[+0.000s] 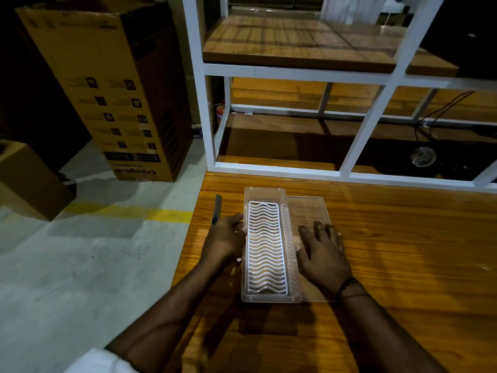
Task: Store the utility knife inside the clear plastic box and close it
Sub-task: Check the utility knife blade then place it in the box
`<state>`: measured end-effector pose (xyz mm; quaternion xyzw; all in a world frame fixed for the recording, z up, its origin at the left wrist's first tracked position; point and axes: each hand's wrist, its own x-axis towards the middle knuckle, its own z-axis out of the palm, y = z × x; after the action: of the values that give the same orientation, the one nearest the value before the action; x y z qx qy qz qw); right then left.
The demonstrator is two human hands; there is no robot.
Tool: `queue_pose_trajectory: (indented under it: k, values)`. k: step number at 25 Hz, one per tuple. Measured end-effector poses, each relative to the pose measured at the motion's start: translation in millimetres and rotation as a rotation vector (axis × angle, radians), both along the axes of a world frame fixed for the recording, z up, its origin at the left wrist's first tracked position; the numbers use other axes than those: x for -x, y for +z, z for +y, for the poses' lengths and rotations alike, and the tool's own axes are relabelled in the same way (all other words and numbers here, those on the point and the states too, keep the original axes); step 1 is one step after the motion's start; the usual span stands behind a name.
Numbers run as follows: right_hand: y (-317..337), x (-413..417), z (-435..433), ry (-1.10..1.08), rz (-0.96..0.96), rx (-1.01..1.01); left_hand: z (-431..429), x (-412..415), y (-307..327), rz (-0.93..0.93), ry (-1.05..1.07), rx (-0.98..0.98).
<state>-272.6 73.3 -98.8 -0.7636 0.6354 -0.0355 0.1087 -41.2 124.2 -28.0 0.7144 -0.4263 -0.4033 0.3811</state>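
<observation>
On the wooden table (390,251), my left hand (224,239) rests against the open box (269,246), fingers loosely curled, empty; the knife (216,210) lies just beyond. My right hand (324,254) lies flat, fingers spread, on the lid (309,211).

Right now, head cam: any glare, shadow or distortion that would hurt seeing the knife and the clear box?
Head view: dim, warm light; the utility knife lies in shade at the table's left edge, low contrast, partly behind the left hand. Clear plastic box walls nearly vanish; the white grid insert reads sharply. Lid faint under the right hand. Wide-angle bending shows on the white shelf frame.
</observation>
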Motion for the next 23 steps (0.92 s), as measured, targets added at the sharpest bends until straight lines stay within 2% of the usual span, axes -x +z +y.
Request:
queue_pose_trajectory:
  k: [6,8,12,17,23]
  values:
    - [6.0,4.7,2.4,-0.044,-0.042,0.018,5.3,-2.1,-0.9,-0.051,-0.006,0.041]
    - [10.1,2.0,2.8,-0.051,-0.113,0.065,9.0,-8.5,-1.2,-0.151,0.02,0.003]
    - [17.8,-7.8,3.7,-0.005,-0.263,0.219,19.7,-36.2,-0.2,-0.513,0.102,-0.124]
    - [25.0,-20.5,0.6,0.029,-0.339,0.331,19.6,-47.4,-10.7,-0.672,0.065,-0.306]
    - [27.2,-22.0,-1.7,0.02,-0.371,0.279,13.4,-37.3,-21.5,-0.764,0.046,-0.326]
